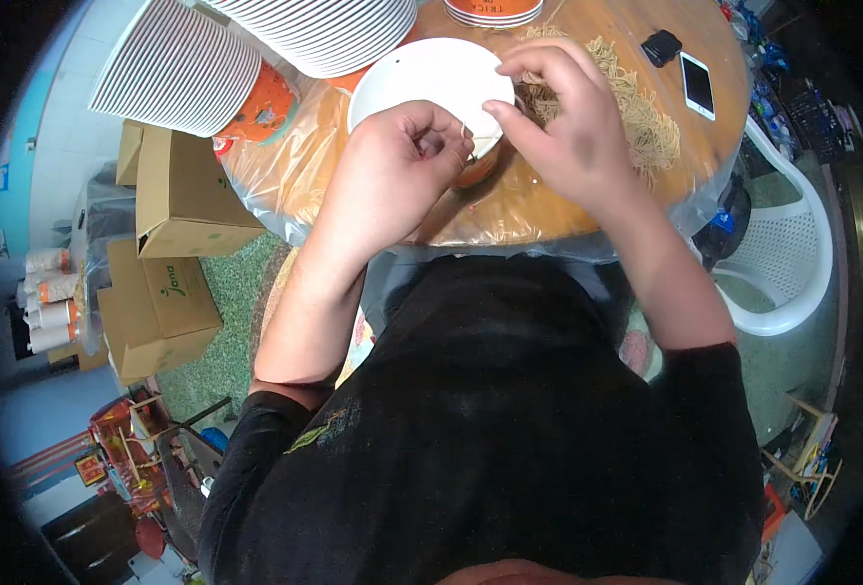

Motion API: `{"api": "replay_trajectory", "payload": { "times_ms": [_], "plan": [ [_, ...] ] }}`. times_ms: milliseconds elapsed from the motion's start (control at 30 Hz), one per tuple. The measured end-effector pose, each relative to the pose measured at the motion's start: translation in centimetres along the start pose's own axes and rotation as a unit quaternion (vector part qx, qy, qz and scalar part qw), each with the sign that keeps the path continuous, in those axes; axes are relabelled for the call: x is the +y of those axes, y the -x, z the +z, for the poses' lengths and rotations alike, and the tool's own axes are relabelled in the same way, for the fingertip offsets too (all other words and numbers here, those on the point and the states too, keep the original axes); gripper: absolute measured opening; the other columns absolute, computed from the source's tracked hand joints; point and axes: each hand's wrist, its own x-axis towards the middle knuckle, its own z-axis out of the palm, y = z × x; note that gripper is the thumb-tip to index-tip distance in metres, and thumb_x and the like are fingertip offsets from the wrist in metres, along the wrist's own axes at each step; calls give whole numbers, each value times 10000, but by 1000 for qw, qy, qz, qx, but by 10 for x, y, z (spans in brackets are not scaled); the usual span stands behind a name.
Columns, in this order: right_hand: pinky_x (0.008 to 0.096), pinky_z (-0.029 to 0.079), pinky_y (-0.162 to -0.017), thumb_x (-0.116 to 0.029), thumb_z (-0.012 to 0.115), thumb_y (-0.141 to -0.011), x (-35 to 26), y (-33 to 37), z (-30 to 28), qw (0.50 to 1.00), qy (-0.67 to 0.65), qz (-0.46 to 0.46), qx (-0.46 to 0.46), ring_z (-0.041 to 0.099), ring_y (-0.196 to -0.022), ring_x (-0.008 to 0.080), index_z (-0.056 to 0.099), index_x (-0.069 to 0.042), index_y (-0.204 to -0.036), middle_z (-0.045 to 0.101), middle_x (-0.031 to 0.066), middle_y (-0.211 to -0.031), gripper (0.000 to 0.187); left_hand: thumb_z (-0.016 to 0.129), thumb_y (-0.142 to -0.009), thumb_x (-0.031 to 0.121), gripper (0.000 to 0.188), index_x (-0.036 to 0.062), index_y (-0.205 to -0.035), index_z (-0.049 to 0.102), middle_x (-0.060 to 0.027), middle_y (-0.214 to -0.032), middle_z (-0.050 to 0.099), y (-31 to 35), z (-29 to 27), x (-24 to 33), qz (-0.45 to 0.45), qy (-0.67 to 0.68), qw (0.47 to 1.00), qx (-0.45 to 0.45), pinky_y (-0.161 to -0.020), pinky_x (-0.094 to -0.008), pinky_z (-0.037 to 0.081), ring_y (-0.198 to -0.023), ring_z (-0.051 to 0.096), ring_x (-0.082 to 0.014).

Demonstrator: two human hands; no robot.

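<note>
- I see the white-lined orange tub [431, 78] at top centre, just beyond the left hand [392, 161], which overlaps its lower rim.
- That left hand is curled, fingertips pinched on a thin pale strand [465, 129].
- The right hand [578, 136] is half open at the tub's right edge, thumb and forefinger apart; I can't tell whether it touches the rim.
- Right of the tub, tan strings [654, 136] lie heaped on the plastic-covered orange-brown bench [549, 219], with a white phone [697, 86] near.
- Stacked tubs [183, 73] fill the upper left of my view.
- Cardboard boxes [197, 195] stand at left over green floor [232, 283]; a white chair [778, 249] at right.
</note>
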Motion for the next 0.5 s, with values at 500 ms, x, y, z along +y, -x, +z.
{"api": "replay_trajectory", "payload": {
  "times_ms": [500],
  "plan": [
    [369, 580, -640, -35, 883, -898, -39, 52, 14, 997, -42, 50, 34, 738, -707, 230, 837, -16, -1110, 720, 97, -878, 218, 737, -1055, 42, 71, -27, -1068, 750, -43, -920, 783, 0, -4, 4, 16, 24, 999, -41, -766, -277, 605, -833, 739, -95]
  ]
}}
